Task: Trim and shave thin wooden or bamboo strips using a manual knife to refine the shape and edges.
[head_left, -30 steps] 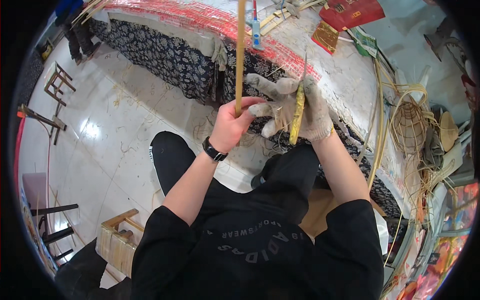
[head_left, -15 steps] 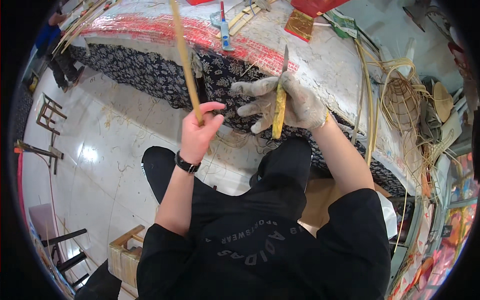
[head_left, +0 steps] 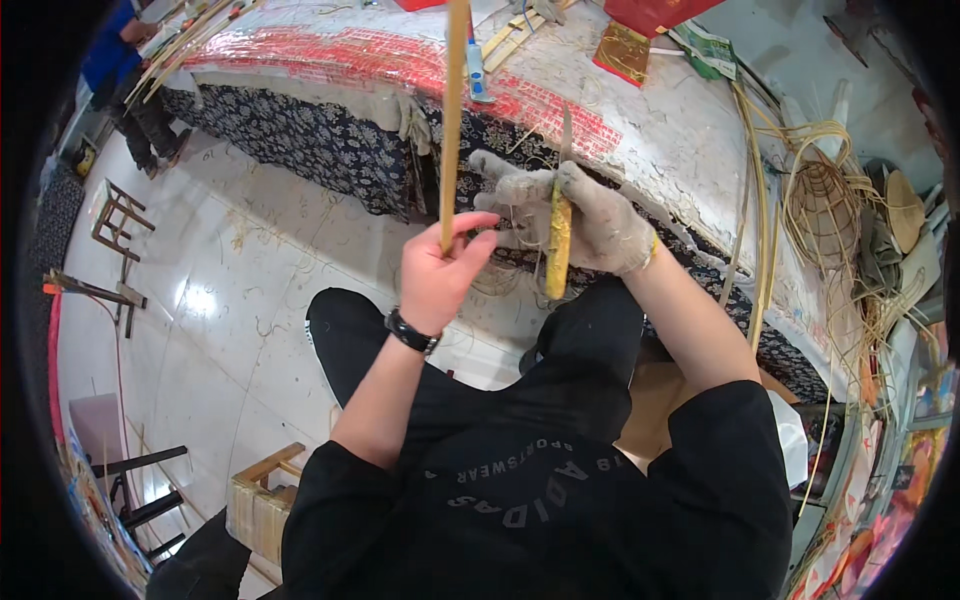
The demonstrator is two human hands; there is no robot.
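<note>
A long, pale bamboo strip (head_left: pixel 454 120) stands nearly upright in my bare left hand (head_left: pixel 438 280), pinched at its lower end between thumb and fingers. My right hand (head_left: pixel 612 228), in a dirty whitish glove, grips a knife (head_left: pixel 559 245) whose handle is wrapped in yellow. The thin blade points up and away from me, past the gloved thumb. Some fingers of the glove reach out toward my left hand, with a small gap between the hands. Thin fibres hang near the gloved fingers.
Ahead is a worktable (head_left: pixel 680 130) with a flowered dark cloth (head_left: pixel 300 150) down its side. A blue-handled tool (head_left: pixel 476 80) and a red packet (head_left: pixel 625 50) lie on it. Coiled strips and a woven basket (head_left: pixel 822 205) are at right, stools (head_left: pixel 120 215) at left. Another person (head_left: pixel 125 85) stands far left.
My left hand has moved right, closer to the gloved hand, and the strip is more upright. The gloved fingers have curled in somewhat. The whole view has shifted slightly.
</note>
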